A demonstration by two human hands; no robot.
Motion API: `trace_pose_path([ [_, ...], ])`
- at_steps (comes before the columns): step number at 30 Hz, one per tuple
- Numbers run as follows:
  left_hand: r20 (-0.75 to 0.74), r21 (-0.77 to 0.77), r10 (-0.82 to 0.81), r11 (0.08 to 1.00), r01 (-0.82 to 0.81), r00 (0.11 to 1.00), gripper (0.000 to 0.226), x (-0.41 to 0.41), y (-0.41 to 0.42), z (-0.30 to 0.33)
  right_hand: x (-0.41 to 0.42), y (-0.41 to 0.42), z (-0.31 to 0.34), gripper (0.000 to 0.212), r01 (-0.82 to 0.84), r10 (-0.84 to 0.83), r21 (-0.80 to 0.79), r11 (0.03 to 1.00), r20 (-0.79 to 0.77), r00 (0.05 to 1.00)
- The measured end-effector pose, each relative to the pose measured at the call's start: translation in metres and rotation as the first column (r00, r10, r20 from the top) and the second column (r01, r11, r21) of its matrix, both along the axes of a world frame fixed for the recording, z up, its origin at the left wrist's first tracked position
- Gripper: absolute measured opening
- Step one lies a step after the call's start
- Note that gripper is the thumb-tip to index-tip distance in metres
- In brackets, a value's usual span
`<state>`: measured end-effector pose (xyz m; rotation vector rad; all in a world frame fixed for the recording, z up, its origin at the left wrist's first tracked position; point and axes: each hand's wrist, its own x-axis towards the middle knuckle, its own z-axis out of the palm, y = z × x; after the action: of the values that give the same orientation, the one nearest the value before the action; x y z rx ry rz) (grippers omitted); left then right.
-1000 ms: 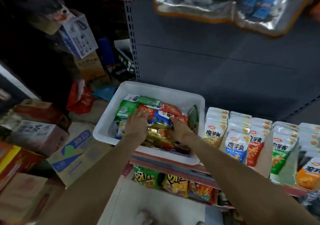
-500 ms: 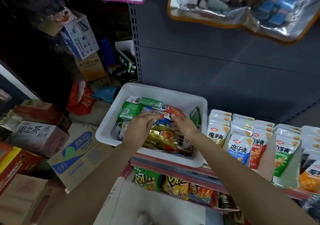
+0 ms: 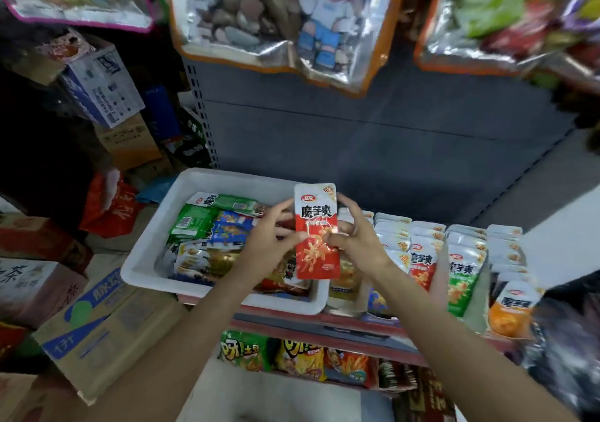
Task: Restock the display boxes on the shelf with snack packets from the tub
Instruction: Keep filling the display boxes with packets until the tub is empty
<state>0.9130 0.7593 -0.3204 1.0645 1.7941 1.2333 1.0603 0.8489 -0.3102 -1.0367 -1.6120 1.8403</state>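
A white tub (image 3: 156,249) sits on the shelf edge, filled with green, blue, gold and red snack packets (image 3: 207,226). Above its right side I hold a red and white snack packet (image 3: 316,231) upright. My left hand (image 3: 268,246) pinches its left edge, and my right hand (image 3: 355,243) pinches its right edge. To the right, display boxes (image 3: 454,259) hold rows of standing packets in red, green, blue and orange.
The grey shelf back panel (image 3: 373,142) rises behind the tub, with large clear bags of toys (image 3: 276,22) hanging above. Cardboard cartons (image 3: 97,324) are stacked at the left. A lower shelf holds chip bags (image 3: 292,356).
Both hands were down among the packets in the tub. They have come up holding one red packet upright between them. The camera view has tilted upward.
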Motion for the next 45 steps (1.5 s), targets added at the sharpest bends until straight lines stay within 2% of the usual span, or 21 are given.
trace_pose_path([
  [4, 0.086, 0.046, -0.079, 0.996, 0.075, 0.993, 0.063, 0.056, 0.036, 0.016, 0.056, 0.021, 0.003, 0.071, 0.079, -0.105, 0.209, 0.975, 0.116, 0.988],
  [6, 0.067, 0.06, -0.077, 0.996, 0.073, 0.995, 0.061, 0.085, 0.056, 0.019, 0.086, 0.031, 0.003, 0.074, 0.075, -0.159, 0.368, 0.927, 0.206, 0.966],
  [10, -0.072, 0.017, -0.154, 0.988, 0.156, 0.985, 0.046, 0.135, 0.091, 0.013, 0.141, 0.046, 0.005, 0.073, 0.066, -0.263, 0.531, 0.845, 0.305, 0.915],
  [13, -0.148, 0.009, -0.152, 0.988, 0.156, 0.977, 0.044, 0.163, 0.109, 0.012, 0.168, 0.055, 0.002, 0.076, 0.052, -0.29, 0.54, 0.84, 0.367, 0.884],
  [17, -0.212, 0.071, -0.106, 0.99, 0.124, 0.971, 0.063, 0.182, 0.128, 0.016, 0.182, 0.063, -0.009, 0.077, 0.014, -0.263, 0.503, 0.864, 0.428, 0.865],
  [19, -0.304, 0.077, -0.126, 0.985, 0.156, 0.944, 0.052, 0.185, 0.136, 0.014, 0.183, 0.067, -0.016, 0.075, 0.028, -0.255, 0.47, 0.882, 0.428, 0.867],
  [23, -0.485, 0.031, -0.191, 0.972, 0.235, 0.853, 0.025, 0.186, 0.14, 0.003, 0.184, 0.075, -0.026, 0.081, 0.047, -0.295, 0.504, 0.862, 0.424, 0.856],
  [25, -0.56, -0.012, -0.215, 0.968, 0.252, 0.8, 0.022, 0.186, 0.137, -0.002, 0.185, 0.077, -0.028, 0.07, -0.001, -0.291, 0.55, 0.835, 0.444, 0.848],
  [27, -0.664, -0.063, -0.237, 0.963, 0.262, 0.709, 0.021, 0.186, 0.136, -0.007, 0.186, 0.081, -0.029, 0.042, -0.114, -0.289, 0.61, 0.784, 0.522, 0.802],
  [29, -0.772, -0.129, -0.268, 0.954, 0.271, 0.576, 0.022, 0.187, 0.137, -0.012, 0.186, 0.084, -0.031, 0.027, -0.211, -0.303, 0.639, 0.74, 0.596, 0.743],
  [32, -0.858, -0.211, -0.296, 0.948, 0.237, 0.419, 0.028, 0.189, 0.141, -0.019, 0.183, 0.089, -0.031, 0.024, -0.288, -0.299, 0.636, 0.716, 0.651, 0.697],
  [34, -0.882, -0.221, -0.29, 0.951, 0.217, 0.373, 0.033, 0.189, 0.142, -0.023, 0.179, 0.092, -0.031, 0.027, -0.367, -0.291, 0.622, 0.692, 0.705, 0.647],
  [36, -0.873, -0.222, -0.293, 0.951, 0.217, 0.39, 0.036, 0.187, 0.141, -0.024, 0.175, 0.092, -0.031, 0.032, -0.44, -0.281, 0.59, 0.677, 0.76, 0.587],
  [39, -0.833, -0.171, -0.263, 0.959, 0.225, 0.487, 0.034, 0.178, 0.133, -0.024, 0.171, 0.09, -0.03, 0.035, -0.448, -0.298, 0.584, 0.677, 0.774, 0.559],
  [41, -0.761, -0.07, -0.189, 0.975, 0.211, 0.62, 0.029, 0.168, 0.123, -0.024, 0.168, 0.087, -0.028, 0.036, -0.408, -0.317, 0.618, 0.672, 0.738, 0.596],
  [43, -0.621, 0.029, -0.105, 0.987, 0.157, 0.776, 0.024, 0.152, 0.11, -0.024, 0.159, 0.081, -0.024, 0.036, -0.364, -0.316, 0.673, 0.643, 0.667, 0.674],
  [45, -0.509, 0.071, -0.019, 0.995, 0.065, 0.861, 0.021, 0.13, 0.094, -0.024, 0.139, 0.073, -0.017, 0.034, -0.356, -0.266, 0.71, 0.608, 0.604, 0.751],
])
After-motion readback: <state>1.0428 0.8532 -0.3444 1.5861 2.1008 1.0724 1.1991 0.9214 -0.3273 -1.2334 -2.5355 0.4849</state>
